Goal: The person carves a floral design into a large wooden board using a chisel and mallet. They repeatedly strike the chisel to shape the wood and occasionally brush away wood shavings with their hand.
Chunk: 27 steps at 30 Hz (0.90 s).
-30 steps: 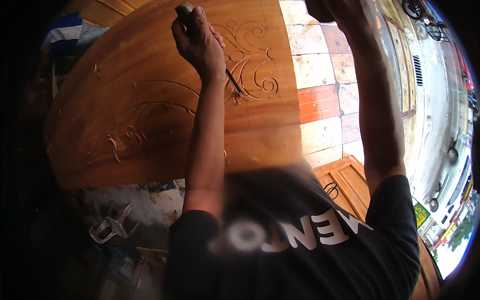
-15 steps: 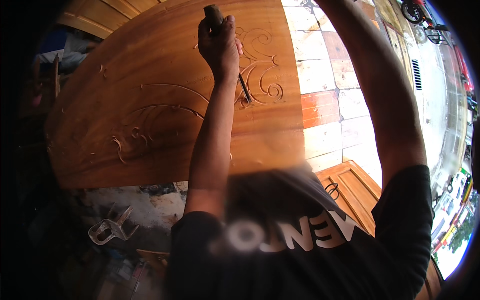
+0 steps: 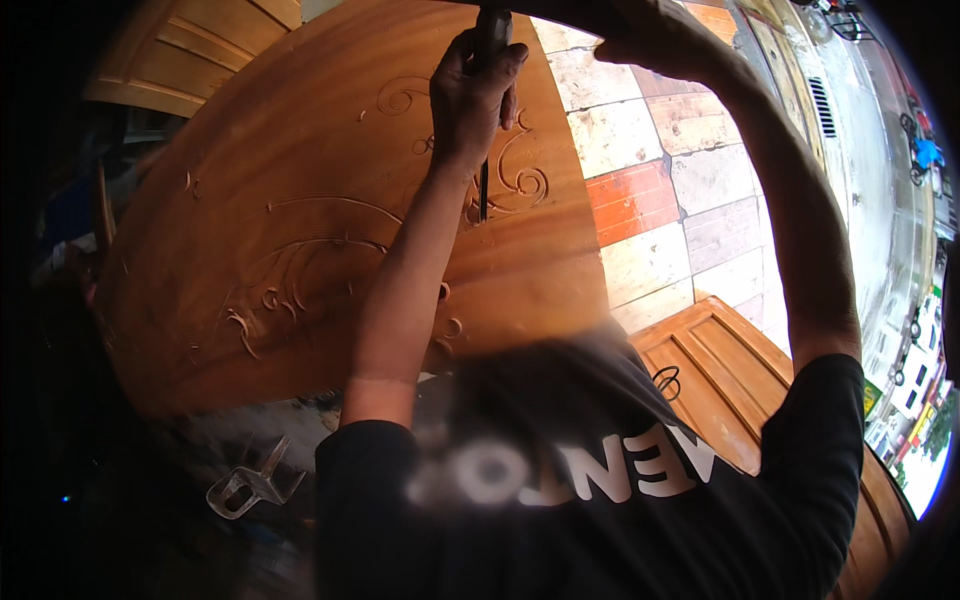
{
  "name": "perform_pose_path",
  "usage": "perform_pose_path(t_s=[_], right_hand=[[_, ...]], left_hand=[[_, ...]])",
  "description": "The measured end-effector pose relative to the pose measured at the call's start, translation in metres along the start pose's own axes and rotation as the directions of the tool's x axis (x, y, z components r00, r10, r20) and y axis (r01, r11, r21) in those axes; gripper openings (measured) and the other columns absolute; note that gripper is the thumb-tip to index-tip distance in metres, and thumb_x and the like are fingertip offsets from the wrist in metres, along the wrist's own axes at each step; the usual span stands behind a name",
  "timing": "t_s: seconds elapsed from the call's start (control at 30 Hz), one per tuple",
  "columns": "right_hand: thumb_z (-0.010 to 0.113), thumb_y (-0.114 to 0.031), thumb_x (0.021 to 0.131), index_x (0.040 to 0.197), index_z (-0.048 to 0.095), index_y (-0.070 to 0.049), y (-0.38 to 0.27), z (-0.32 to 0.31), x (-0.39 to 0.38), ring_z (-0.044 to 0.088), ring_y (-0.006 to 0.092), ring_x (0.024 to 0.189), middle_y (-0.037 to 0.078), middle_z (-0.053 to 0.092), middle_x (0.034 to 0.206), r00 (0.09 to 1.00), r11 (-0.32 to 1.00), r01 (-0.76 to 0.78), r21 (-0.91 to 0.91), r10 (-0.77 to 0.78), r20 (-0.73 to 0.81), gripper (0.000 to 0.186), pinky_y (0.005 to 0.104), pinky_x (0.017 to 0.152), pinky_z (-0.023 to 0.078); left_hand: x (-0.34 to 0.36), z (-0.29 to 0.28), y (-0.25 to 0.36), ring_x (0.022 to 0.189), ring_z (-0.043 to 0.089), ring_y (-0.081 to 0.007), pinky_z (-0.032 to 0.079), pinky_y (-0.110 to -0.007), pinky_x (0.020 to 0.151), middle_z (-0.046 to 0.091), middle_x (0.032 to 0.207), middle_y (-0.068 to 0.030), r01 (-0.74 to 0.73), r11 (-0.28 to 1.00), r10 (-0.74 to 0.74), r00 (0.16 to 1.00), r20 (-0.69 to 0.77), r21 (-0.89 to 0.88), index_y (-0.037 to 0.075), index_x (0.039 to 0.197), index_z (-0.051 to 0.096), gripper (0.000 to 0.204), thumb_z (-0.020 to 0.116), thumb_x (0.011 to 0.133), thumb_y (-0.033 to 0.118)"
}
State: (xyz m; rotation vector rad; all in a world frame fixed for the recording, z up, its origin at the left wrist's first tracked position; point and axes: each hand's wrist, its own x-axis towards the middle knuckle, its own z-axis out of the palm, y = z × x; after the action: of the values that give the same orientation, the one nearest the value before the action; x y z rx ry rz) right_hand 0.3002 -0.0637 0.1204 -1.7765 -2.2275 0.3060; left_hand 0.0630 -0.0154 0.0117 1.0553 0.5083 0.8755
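My left hand point(image 3: 478, 95) is closed round the handle of a chisel point(image 3: 484, 190), a tool with a thin dark blade. The blade points down, its tip at the carved lines of a large brown wooden panel point(image 3: 330, 230). Scrolls and curling leaf shapes are cut into that panel. At the top edge my right hand point(image 3: 655, 40) is in shadow, closed on a dark, long thing point(image 3: 555, 10) that reaches left over the top of the chisel handle. Its kind cannot be made out, as the frame cuts it off.
A panelled wooden door point(image 3: 715, 365) lies at the right, with a small dark loop on it. Another panelled piece point(image 3: 200, 50) is at the far left. Tiled floor point(image 3: 620, 205) runs beside the carved panel. A worn plastic stool point(image 3: 255, 485) stands lower left. A street lies beyond, at right.
My right hand has come down into view at the top with the dark thing, over the chisel. The chisel stands more upright. The view has shifted a little.
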Motion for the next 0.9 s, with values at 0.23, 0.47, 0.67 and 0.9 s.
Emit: perform_pose_path(t_s=[0.23,0.47,0.67,0.9], right_hand=[[0.082,-0.001,0.075,0.15,0.044,-0.001,0.016,0.019,-0.064,0.055,0.0194,0.108,0.008,0.057,0.116,0.611,0.672,-0.302,0.676,0.681,-0.404,0.084,0.034,0.097,0.049],[0.084,-0.021,0.084,0.148,0.047,-0.01,0.033,0.035,-0.137,0.065,0.0266,0.117,0.012,0.065,0.126,0.844,0.876,-0.456,-0.156,0.371,-0.386,0.075,0.0352,0.099,0.055],[0.084,-0.011,0.083,0.154,0.043,-0.014,-0.026,0.066,-0.161,0.063,0.0229,0.123,0.013,0.065,0.136,0.741,0.882,-0.214,0.421,0.427,-0.518,0.083,0.0361,0.101,0.054],[0.088,-0.016,0.083,0.153,0.04,-0.008,-0.065,0.057,-0.187,0.061,0.0209,0.124,0.018,0.062,0.138,0.521,0.643,-0.473,0.602,0.755,-0.398,0.085,0.0354,0.103,0.051]], left_hand=[[0.004,0.018,-0.005,0.043,0.05,-0.0055,0.039,-0.023,0.038,0.057,0.062,0.0014,0.102,0.995,-0.097,0.98,0.172,-0.018,0.002,0.112,0.064,0.033,0.08,0.092,0.023],[-0.007,0.026,0.001,0.046,0.053,-0.0059,0.042,-0.023,0.041,0.072,0.08,-0.0056,0.214,0.977,-0.202,0.903,0.378,0.012,0.0,0.124,0.063,0.046,0.083,0.09,0.024],[-0.017,0.04,0.001,0.047,0.05,-0.0031,0.041,-0.02,0.042,0.057,0.066,0.0029,0.272,0.958,-0.279,0.825,0.491,0.088,0.002,0.128,0.064,0.049,0.081,0.091,0.028],[-0.019,0.038,-0.004,0.048,0.049,-0.0019,0.041,-0.018,0.043,0.055,0.07,0.003,0.305,0.944,-0.317,0.723,0.614,0.128,0.004,0.129,0.064,0.049,0.079,0.093,0.034]])
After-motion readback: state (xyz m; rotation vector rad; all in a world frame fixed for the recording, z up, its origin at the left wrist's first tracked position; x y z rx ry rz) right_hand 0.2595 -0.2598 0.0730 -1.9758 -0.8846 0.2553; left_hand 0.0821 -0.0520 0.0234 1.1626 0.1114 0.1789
